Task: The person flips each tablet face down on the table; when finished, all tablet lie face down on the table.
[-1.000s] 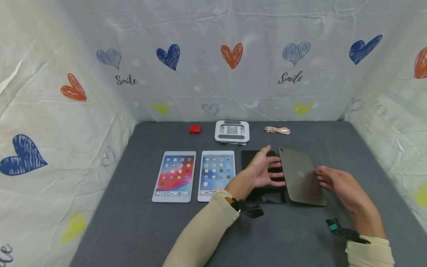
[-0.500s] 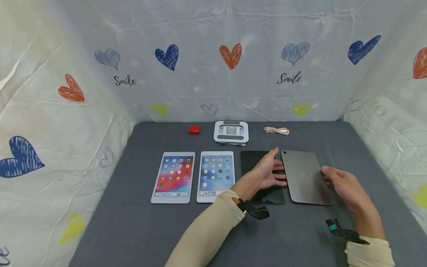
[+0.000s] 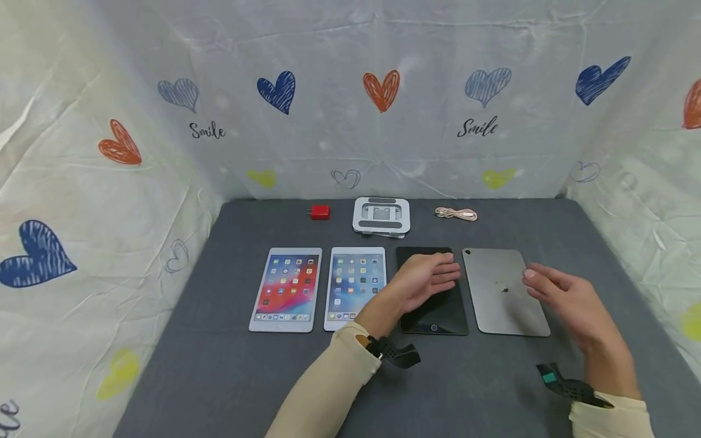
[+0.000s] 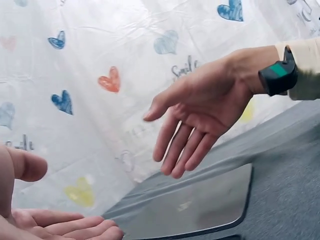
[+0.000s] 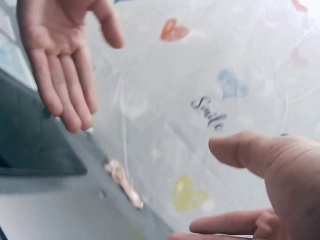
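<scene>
A grey tablet (image 3: 490, 274) lies back side up on the table, at the right end of a row of tablets. Over its right edge hovers my right hand (image 3: 572, 307), fingers loosely extended and holding nothing; the left wrist view shows a gap between this hand and the tablet. My left hand (image 3: 418, 281), palm turned toward the right with straight fingers, is above a black tablet (image 3: 446, 316) whose screen is dark. Part of that black tablet is hidden by the hand. In the right wrist view the left hand (image 5: 62, 65) is also bare of any object.
Two white tablets with lit screens, a red-wallpaper one (image 3: 287, 289) and a blue-wallpaper one (image 3: 358, 277), lie to the left. Along the back are a red charger plug (image 3: 320, 212), a folded white stand (image 3: 381, 226) and a bundled cable (image 3: 457, 213). A printed curtain (image 3: 328, 140) encloses the table.
The grey tablet went from tilted to flat on the table, slightly to the right. Both hands have let go of it, and the left hand has drawn back to the left.
</scene>
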`<control>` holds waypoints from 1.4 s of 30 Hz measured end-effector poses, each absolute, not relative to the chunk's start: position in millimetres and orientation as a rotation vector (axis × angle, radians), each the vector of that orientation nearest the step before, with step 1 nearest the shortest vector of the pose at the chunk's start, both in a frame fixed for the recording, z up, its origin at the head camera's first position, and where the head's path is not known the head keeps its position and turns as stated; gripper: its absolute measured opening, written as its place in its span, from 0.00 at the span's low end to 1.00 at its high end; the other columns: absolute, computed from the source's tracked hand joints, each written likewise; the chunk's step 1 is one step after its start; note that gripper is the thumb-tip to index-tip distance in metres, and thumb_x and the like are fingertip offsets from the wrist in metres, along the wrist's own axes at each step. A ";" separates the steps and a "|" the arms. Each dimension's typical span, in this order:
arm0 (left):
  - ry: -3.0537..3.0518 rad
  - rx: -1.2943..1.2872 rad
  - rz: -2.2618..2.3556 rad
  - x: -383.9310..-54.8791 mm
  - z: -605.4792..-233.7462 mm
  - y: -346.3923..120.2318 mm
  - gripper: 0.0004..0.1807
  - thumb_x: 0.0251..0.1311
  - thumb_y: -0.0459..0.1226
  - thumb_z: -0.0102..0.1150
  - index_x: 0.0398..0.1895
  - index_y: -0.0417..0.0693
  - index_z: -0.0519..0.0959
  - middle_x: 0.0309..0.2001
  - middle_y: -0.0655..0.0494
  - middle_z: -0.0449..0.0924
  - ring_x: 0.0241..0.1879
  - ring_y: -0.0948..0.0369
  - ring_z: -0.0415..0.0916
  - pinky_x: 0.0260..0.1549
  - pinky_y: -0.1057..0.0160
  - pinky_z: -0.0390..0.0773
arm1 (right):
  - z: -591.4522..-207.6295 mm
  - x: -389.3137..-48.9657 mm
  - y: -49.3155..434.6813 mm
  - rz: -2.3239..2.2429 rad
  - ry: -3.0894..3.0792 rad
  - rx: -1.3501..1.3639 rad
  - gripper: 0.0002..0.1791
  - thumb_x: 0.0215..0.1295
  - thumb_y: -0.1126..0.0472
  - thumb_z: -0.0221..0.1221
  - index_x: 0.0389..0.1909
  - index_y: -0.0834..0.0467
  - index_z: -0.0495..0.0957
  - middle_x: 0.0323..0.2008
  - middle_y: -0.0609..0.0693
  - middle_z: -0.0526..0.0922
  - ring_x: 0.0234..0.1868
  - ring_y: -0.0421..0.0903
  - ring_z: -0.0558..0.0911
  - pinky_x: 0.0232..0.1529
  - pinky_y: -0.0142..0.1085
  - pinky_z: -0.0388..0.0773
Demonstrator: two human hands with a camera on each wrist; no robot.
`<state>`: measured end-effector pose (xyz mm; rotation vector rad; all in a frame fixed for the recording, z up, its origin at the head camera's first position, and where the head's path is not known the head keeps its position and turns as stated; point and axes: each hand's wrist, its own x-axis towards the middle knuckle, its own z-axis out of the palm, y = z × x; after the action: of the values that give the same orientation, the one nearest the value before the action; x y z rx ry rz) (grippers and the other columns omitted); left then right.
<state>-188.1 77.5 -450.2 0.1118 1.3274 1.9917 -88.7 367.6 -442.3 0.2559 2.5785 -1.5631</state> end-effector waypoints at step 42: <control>1.800 0.215 1.629 -200.4 -462.8 -32.2 0.26 0.80 0.41 0.62 0.70 0.30 0.79 0.73 0.37 0.79 0.68 0.44 0.84 0.68 0.49 0.84 | -453.5 -121.9 289.5 -1.546 2.272 0.050 0.42 0.87 0.45 0.55 0.81 0.76 0.59 0.80 0.74 0.66 0.79 0.67 0.72 0.75 0.45 0.77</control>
<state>-200.4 -32.2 -462.8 0.2154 1.8002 1.6290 -121.9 289.5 -453.5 0.0500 2.2723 -1.5459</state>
